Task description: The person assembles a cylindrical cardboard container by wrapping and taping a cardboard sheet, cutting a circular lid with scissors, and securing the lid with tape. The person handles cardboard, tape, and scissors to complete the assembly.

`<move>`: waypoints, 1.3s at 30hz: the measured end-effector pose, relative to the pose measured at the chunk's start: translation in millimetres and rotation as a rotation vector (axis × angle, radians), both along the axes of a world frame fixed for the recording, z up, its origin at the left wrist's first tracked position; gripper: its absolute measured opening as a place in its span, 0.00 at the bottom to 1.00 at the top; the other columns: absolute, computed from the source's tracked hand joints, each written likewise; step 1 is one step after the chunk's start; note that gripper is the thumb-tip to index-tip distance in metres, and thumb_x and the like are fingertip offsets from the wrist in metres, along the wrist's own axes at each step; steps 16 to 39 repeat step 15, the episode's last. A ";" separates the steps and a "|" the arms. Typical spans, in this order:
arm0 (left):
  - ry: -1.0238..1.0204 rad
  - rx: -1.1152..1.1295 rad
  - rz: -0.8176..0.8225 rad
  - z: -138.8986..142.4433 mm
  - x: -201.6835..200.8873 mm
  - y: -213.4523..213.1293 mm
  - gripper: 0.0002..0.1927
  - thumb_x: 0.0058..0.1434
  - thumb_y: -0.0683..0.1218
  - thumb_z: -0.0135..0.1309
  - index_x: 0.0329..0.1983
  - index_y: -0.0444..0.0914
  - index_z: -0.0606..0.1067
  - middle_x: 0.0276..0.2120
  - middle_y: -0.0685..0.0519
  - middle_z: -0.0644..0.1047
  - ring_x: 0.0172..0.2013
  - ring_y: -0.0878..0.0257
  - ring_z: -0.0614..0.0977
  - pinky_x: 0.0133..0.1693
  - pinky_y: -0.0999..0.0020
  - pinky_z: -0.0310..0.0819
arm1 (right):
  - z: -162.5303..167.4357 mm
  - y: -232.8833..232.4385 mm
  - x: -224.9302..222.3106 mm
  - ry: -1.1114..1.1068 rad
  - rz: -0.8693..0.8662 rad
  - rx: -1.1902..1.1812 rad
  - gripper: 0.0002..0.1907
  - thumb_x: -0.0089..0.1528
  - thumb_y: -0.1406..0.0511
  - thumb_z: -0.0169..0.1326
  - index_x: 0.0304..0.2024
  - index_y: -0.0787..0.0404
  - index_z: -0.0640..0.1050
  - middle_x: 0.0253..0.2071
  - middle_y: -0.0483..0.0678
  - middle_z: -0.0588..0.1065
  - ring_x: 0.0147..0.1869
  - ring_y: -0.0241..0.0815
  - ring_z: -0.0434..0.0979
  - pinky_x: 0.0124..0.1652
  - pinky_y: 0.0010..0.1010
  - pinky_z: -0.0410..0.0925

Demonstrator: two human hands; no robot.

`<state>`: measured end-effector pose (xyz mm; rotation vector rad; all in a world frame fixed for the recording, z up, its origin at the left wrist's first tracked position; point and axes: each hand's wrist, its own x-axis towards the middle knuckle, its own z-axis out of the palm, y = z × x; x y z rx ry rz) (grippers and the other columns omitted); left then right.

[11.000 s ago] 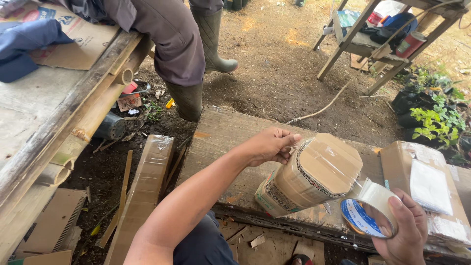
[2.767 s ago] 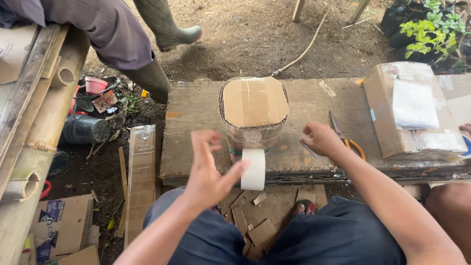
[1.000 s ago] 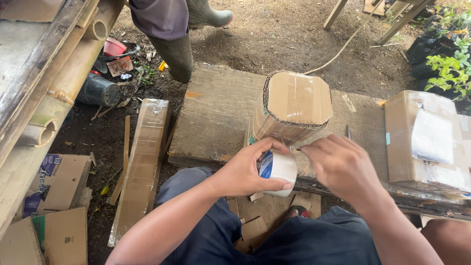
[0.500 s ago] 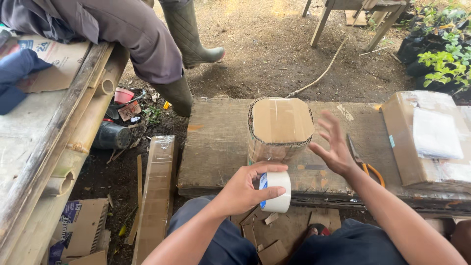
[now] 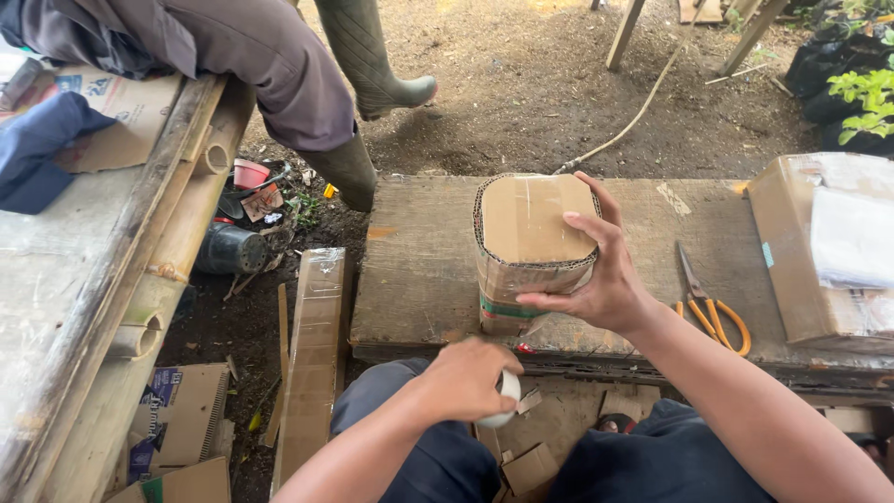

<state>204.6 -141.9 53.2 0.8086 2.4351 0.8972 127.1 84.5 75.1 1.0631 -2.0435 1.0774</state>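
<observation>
A cardboard-wrapped bundle [image 5: 531,233] stands upright on a wooden plank bench [image 5: 419,270], taped around its sides. My right hand [image 5: 601,275] grips its right side, fingers spread over the top edge. My left hand [image 5: 466,380] is lower, in front of the bench over my lap, closed around a white tape roll [image 5: 507,391] that is mostly hidden by my fingers.
Orange-handled scissors [image 5: 712,307] lie on the bench to the right, beside a plastic-wrapped carton [image 5: 819,251]. Another person in rubber boots [image 5: 368,65] sits on a bamboo table [image 5: 112,270] at left. Cardboard strips [image 5: 312,354] and scraps lie on the dirt ground.
My right hand has come down from the air onto the bundle's right side. My left hand with the tape roll has dropped lower, towards my lap.
</observation>
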 end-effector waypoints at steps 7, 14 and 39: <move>-0.109 0.134 -0.228 0.5 9.3 3.3 0.33 0.46 0.54 0.64 0.58 0.42 0.79 0.47 0.49 0.83 0.47 0.53 0.84 0.51 0.59 0.76 | -14.0 -7.8 12.7 -0.073 -0.164 -0.051 0.57 0.43 0.53 0.78 0.66 0.50 0.57 0.73 0.64 0.56 0.82 0.65 0.54 0.75 0.55 0.61; -0.380 0.647 -0.008 54.0 25.9 -2.1 0.25 0.64 0.53 0.58 0.62 0.37 0.77 0.45 0.49 0.86 0.47 0.62 0.86 0.54 0.65 0.78 | 5.2 4.2 19.9 0.054 -0.086 -0.084 0.57 0.52 0.41 0.65 0.71 0.54 0.50 0.76 0.65 0.46 0.83 0.63 0.46 0.77 0.61 0.51; -0.407 0.754 0.085 61.7 26.3 -4.5 0.25 0.63 0.54 0.60 0.58 0.36 0.79 0.47 0.50 0.86 0.47 0.60 0.86 0.54 0.63 0.77 | 9.5 11.6 26.0 0.086 -0.102 -0.111 0.55 0.55 0.39 0.60 0.73 0.54 0.50 0.75 0.64 0.46 0.83 0.62 0.45 0.78 0.62 0.48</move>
